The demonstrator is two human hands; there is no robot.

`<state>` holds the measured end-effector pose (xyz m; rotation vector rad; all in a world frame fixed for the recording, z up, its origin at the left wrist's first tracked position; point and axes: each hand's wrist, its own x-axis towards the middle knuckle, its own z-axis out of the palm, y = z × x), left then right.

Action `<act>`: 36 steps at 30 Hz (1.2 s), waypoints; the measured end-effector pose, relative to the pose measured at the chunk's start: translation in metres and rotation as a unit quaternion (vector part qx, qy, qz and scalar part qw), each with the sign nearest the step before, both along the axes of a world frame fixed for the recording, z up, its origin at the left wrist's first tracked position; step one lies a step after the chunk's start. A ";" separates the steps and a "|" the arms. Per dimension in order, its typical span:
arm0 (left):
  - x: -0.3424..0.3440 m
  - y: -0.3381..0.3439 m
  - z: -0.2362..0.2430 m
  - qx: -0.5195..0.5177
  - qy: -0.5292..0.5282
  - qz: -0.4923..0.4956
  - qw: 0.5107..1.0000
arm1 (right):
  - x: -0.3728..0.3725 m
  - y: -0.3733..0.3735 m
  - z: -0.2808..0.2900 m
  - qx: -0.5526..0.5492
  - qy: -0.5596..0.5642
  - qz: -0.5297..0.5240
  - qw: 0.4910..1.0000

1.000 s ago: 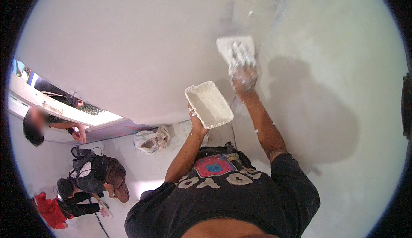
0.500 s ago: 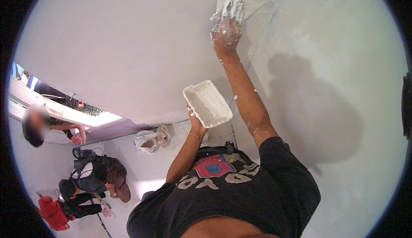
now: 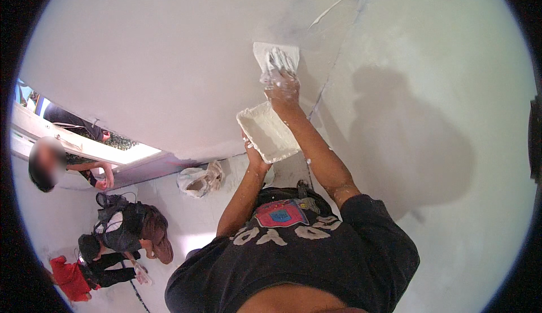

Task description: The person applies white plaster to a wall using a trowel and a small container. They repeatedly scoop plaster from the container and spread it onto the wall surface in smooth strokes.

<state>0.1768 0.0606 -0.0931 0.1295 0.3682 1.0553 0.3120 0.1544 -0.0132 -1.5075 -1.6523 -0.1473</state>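
Left hand [image 3: 255, 154]: clamped on white-smeared rectangular tub [image 3: 273, 133], near centre | Right hand [image 3: 282, 81]: clamped on flat putty spreader [image 3: 262, 51], just farther, before pale wall [image 3: 169, 59] | Writing: large pale lettering [image 3: 282, 235] beside pink-and-blue print [image 3: 281, 215], black T-shirt [image 3: 299, 262], nearest

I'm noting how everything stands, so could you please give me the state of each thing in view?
White rectangular tub: open-topped, coated inside with white paste, held in the left hand.
Flat white four-sided spreader: paste-smeared, held in the right hand; contact with the pale wall unclear.
Right hand: fingers coated with paste.
Left hand: spotted with paste.
Whitish plastic bag: crumpled.
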 end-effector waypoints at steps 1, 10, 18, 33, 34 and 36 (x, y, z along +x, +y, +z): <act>-0.002 0.002 -0.007 -0.004 -0.009 -0.012 1.000 | 0.006 -0.010 -0.002 0.005 0.023 0.026 0.999; 0.007 0.002 0.001 -0.020 0.017 -0.016 1.000 | 0.092 0.041 0.008 0.098 -0.074 -0.265 0.956; -0.001 0.001 -0.003 -0.017 0.018 -0.007 1.000 | 0.040 0.079 0.041 0.166 -0.040 -0.218 0.961; -0.002 -0.005 0.008 0.006 0.045 -0.015 0.999 | 0.006 -0.001 0.027 0.046 0.221 0.011 0.974; -0.001 -0.004 0.007 -0.018 0.046 -0.013 0.999 | 0.025 0.003 0.032 0.069 0.139 -0.048 0.987; -0.003 0.001 -0.001 -0.023 0.039 -0.024 0.999 | 0.056 0.026 0.055 0.192 0.086 -0.083 0.974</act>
